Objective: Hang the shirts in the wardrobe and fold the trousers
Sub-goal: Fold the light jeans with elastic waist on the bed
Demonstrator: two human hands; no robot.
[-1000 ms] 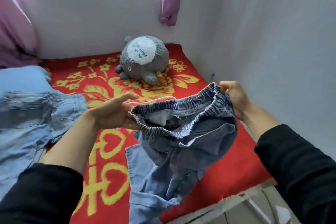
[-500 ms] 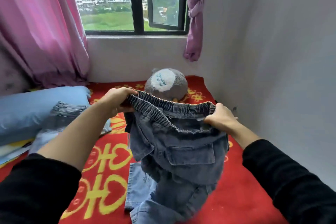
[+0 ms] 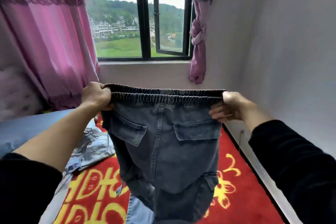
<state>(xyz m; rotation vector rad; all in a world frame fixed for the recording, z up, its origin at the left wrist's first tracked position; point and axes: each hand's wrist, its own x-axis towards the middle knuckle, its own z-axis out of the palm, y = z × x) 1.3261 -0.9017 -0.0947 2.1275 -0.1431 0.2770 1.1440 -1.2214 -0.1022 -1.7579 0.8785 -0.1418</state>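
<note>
A person's left hand and right hand each clamp an end of the waistband, holding dark jeans stretched flat above the bed, apparently to straighten them for folding.

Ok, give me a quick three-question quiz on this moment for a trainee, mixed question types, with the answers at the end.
1. True or false: the left hand and the right hand each grip one end of the elastic waistband of the dark trousers.
2. Which side of the trousers faces the camera? A) one with a zip fly B) one with two flap pockets C) one with no pockets
3. Fill in: the blanket under the pale denim garment is ____ with yellow patterns.

Key: 1 true; 2 B; 3 red.
</note>
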